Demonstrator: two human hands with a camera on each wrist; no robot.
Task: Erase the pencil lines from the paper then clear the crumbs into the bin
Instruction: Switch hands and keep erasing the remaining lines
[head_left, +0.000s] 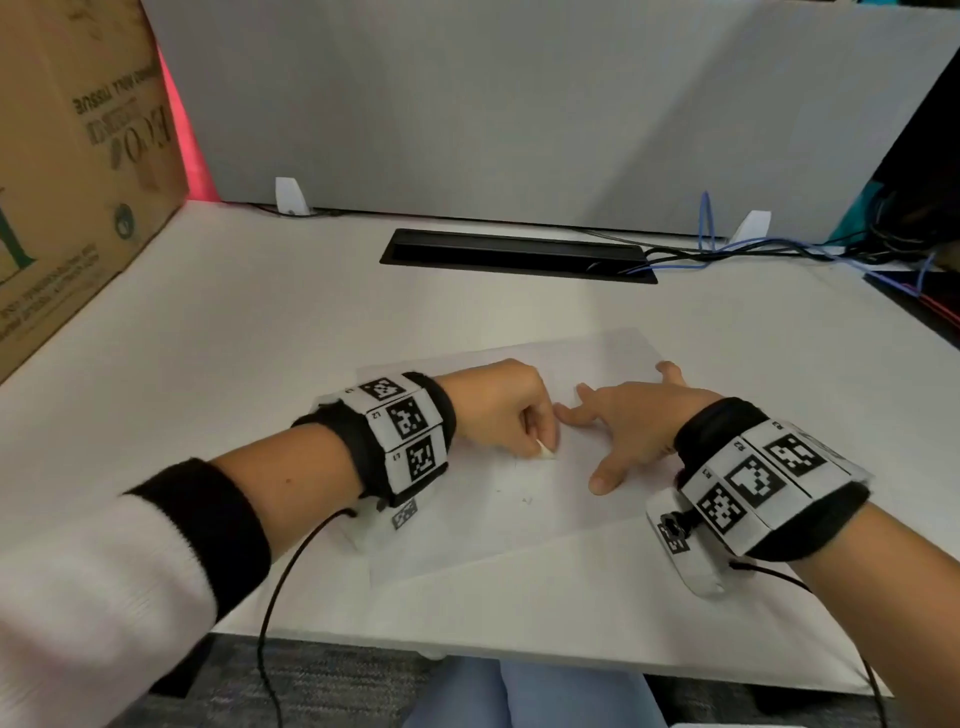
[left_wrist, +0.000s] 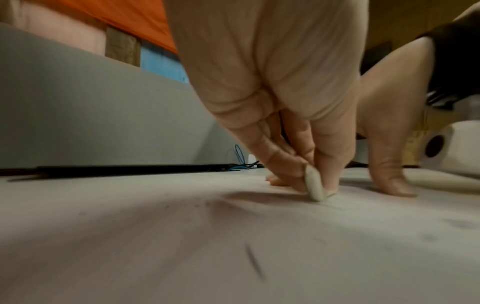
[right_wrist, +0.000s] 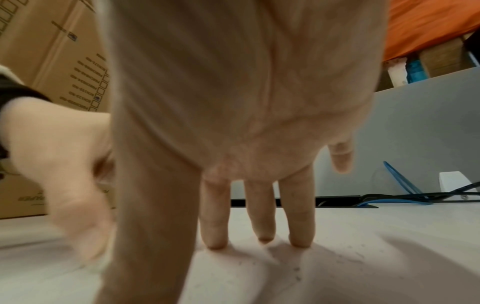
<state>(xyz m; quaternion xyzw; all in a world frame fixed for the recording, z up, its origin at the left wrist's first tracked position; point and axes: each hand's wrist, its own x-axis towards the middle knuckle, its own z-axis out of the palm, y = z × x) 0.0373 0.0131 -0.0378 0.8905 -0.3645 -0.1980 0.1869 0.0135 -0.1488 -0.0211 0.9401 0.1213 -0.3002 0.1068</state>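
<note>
White desk (head_left: 208, 338) w/ the paper (head_left: 519, 519) lying flat in front. Right hand (head_left: 634, 426) is spread flat, fingers straight, pressing the sheet down. Left hand (head_left: 498, 410) pinches a small eraser (head_left: 545, 451) btwn fingertips, its tip touching the paper. Tiny dark crumbs (right_wrist: 296, 269) scattered nearby.

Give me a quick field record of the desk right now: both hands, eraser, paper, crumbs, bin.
left hand: pinches the eraser, tip down on the paper
eraser: small, white, touching the sheet
right hand: fingers spread flat, pressing the paper down
paper: white sheet lying flat on the desk
crumbs: dark specks scattered on the sheet
bin: not in view
</note>
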